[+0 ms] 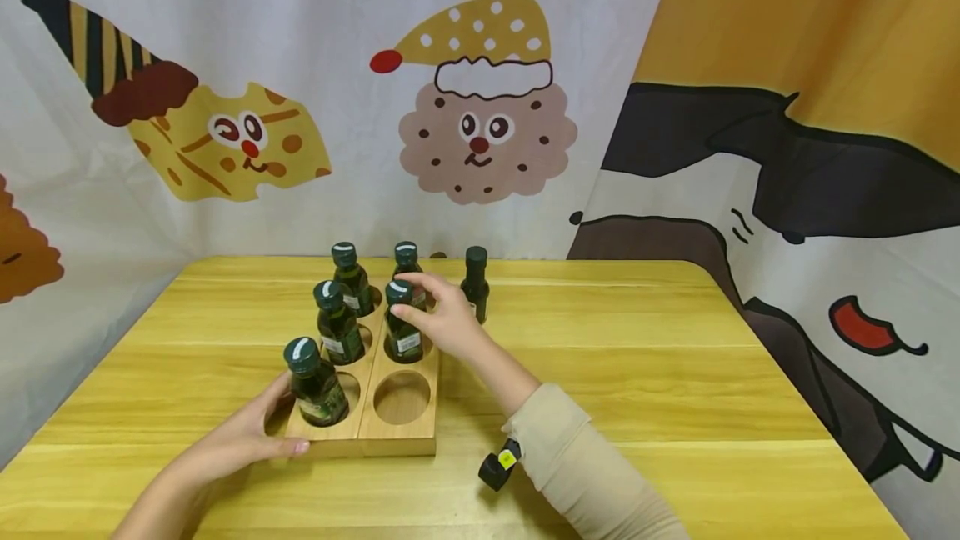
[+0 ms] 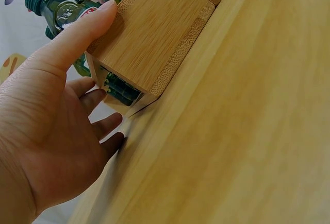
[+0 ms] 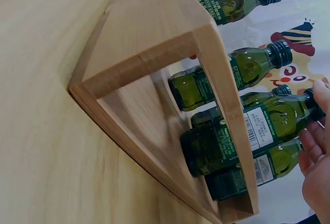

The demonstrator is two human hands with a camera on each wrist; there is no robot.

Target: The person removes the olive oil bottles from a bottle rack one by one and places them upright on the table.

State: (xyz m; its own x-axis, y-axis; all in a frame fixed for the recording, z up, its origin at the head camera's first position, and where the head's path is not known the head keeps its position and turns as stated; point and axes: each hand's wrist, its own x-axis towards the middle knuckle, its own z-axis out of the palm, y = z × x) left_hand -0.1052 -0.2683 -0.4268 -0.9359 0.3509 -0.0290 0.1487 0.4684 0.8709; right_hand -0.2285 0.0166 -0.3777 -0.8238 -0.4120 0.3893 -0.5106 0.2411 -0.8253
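Observation:
A two-row wooden bottle rack [image 1: 397,446] with round holes holds several green glass bottles with dark green caps. My right hand [image 1: 450,319] pinches the capped top of the middle bottle [image 1: 405,340] in the right row; that bottle's lower part is inside the rack. Around the rack's front left corner, my left hand [image 1: 247,432] has its thumb on the front panel and its fingers along the side. Beside it stands the front left bottle [image 1: 318,398]. Behind are the middle left bottle [image 1: 341,336], the back left bottle [image 1: 352,286] and the partly hidden back right bottle [image 1: 406,255].
A slimmer dark bottle [image 1: 476,277] stands on the table right of the rack, partly behind my right hand. The rack's front right hole [image 1: 402,398] shows bare wood inside. A patterned curtain [image 1: 630,40] hangs behind the wooden table [image 1: 600,340].

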